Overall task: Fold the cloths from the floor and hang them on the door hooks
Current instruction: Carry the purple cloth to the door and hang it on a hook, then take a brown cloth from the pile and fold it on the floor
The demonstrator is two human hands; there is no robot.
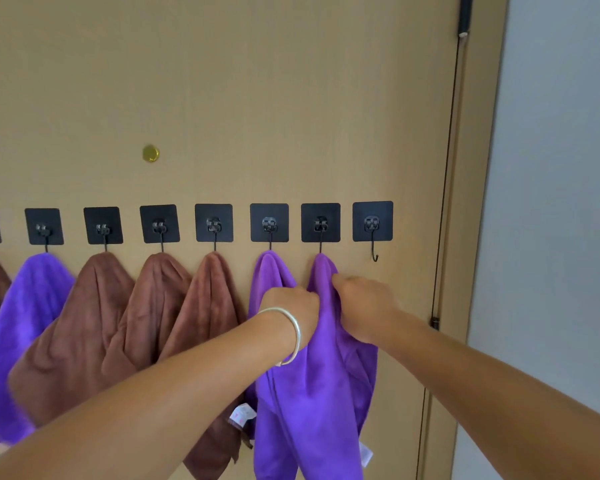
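A row of black adhesive hooks runs across the tan door [257, 98]. A purple cloth [326, 393] hangs from the second hook from the right [320, 223]. My left hand [291, 311], with a silver bangle on the wrist, grips the cloth's left side just below the hook. My right hand [364, 306] grips its right side at the same height. Another purple cloth [267, 275] hangs from the hook to its left. The rightmost hook [373, 226] is bare.
Three brown cloths [94, 327] and one more purple cloth [25, 323] hang from hooks further left, and a brown one sits at the frame's left edge. A brass peephole [150, 153] sits above the row. The door frame [471, 202] and grey wall [551, 202] stand at right.
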